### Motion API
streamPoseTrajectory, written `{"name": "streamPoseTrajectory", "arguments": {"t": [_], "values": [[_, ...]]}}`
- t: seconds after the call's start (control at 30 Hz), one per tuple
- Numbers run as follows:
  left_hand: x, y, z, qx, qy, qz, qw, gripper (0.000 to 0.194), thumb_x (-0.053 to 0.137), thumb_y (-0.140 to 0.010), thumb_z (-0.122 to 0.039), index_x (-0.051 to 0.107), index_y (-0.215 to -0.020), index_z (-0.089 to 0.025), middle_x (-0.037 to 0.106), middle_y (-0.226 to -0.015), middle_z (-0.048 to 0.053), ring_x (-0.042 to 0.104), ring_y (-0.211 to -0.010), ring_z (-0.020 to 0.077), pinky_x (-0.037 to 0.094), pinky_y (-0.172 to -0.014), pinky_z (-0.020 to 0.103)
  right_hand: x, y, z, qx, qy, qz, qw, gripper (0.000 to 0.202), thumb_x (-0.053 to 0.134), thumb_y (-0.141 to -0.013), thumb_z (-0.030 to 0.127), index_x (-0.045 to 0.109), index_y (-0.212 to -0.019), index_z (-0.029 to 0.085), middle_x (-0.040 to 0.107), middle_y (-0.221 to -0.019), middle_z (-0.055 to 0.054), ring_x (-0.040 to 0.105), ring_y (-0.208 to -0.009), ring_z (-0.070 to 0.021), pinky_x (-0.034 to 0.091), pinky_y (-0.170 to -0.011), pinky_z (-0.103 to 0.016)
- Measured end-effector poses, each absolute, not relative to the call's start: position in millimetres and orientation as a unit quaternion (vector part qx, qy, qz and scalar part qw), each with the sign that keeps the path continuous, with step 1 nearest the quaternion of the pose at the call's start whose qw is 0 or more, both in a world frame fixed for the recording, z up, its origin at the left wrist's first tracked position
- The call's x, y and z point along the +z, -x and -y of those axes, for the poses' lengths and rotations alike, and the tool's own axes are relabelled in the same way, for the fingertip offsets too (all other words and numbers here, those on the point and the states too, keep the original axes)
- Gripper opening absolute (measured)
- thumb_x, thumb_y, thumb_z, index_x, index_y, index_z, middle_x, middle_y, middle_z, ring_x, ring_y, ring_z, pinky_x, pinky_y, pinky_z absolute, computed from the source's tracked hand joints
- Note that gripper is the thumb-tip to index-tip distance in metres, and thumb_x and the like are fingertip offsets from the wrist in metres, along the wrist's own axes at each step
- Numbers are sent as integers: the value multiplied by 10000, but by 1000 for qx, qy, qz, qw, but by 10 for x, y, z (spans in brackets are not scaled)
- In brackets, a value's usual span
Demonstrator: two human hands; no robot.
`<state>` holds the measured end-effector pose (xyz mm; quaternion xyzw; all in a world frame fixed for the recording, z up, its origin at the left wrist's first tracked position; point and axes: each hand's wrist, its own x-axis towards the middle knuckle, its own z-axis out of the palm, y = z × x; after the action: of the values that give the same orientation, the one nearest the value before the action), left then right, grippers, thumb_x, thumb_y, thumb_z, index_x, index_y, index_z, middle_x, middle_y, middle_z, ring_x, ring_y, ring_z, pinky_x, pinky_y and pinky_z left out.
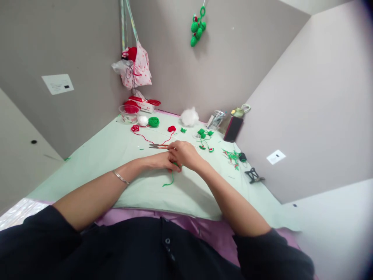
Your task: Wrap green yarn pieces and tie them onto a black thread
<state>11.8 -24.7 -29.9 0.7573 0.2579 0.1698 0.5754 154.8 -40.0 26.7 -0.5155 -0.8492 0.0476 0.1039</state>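
My left hand (165,160) is closed on a small green yarn piece (175,165), mostly hidden by the fingers. A green yarn tail (171,179) hangs from it onto the pale cloth. My right hand (184,152) lies over my left fingers, its fingers bent at the orange handles of small thread scissors (157,146). The scissors' dark blades point left, just above my left hand. Whether the right fingers grip the scissors or only touch them cannot be made out. Red yarn (145,137) runs behind the scissors toward a small red piece (171,128).
Toward the back stand a clear tub (129,115), a green yarn ball (154,122), white stuffing (189,117), a pen holder (216,120) and a bottle (234,126). Green crocheted pieces (201,133), yarn scraps (231,155) and a black stand (254,175) lie to the right.
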Motion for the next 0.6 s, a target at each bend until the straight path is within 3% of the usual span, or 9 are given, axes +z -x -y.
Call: {"name": "streamPoseTrajectory", "arguments": {"t": [0.13,0.33,0.5,0.6], "values": [[-305,-103,213,156,-764,-263,568,223,764,-678,-377,750,-814,-200,680,-743,18,576,-657,166,441,-633,282,328,-1293,173,-24,503,864,-14,268,463,-884,114,707,-987,156,696,-1103,-158,654,-971,-264,451,-739,-315],[-245,-78,231,152,-704,-259,643,328,805,-640,-419,735,-831,-162,698,-818,43,596,-715,157,465,-674,273,168,-1274,-130,6,461,886,-39,210,528,-861,151,701,-981,150,701,-1070,-147,655,-941,-253,440,-743,-306],[-195,-67,255,161,-672,-262,674,313,804,-674,-401,721,-838,-148,688,-859,48,593,-709,132,453,-671,262,104,-1408,-202,18,456,890,11,150,517,-854,174,654,-909,148,682,-1058,-121,644,-938,-219,440,-753,-290],[-195,-57,223,210,-646,-263,685,291,787,-712,-391,714,-846,-143,666,-864,37,584,-677,112,446,-676,267,145,-1582,-182,137,483,849,165,135,472,-862,194,585,-925,155,678,-940,-85,645,-845,-182,458,-693,-272]]}}
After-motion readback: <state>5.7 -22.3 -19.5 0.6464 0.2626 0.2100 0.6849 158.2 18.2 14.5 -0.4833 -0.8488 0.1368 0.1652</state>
